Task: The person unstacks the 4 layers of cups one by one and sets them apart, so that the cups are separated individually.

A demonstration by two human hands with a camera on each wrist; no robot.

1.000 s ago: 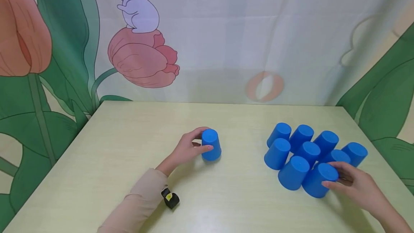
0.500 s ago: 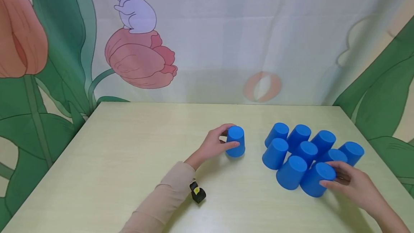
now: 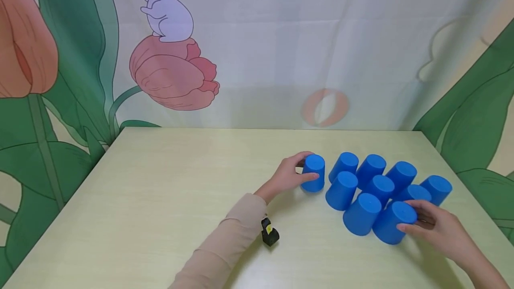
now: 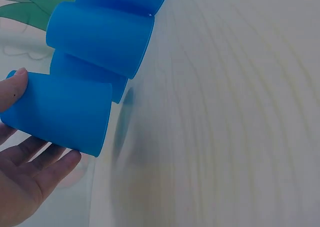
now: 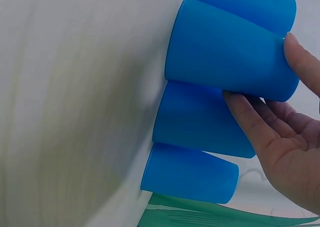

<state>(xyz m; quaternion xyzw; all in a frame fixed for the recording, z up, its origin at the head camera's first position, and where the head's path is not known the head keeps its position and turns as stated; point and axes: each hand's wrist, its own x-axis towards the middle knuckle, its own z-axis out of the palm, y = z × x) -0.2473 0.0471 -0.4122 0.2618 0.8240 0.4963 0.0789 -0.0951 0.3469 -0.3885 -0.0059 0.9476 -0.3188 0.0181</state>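
My left hand (image 3: 286, 176) pinches an upside-down blue cup (image 3: 314, 177) between thumb and fingers, just left of a group of similar cups. In the left wrist view a narrow gap and a shadow separate this cup's rim (image 4: 104, 127) from the table. At the front right of the group, my right hand (image 3: 447, 231) grips another upside-down blue cup (image 3: 391, 226), thumb on the near side and fingers behind. That cup stands on the table against its neighbours, as the right wrist view shows. Several more blue cups (image 3: 361, 217) stand close together, mouths down.
The pale wooden table (image 3: 160, 191) spreads to the left of the cups, its far edge meeting a printed curtain (image 3: 257, 57). A small black device (image 3: 270, 233) with a yellow mark sits at my left sleeve (image 3: 229, 240).
My left hand has carried its cup rightward from mid-table to beside the group. The right hand has kept its grip on the front cup; the group has not visibly moved.
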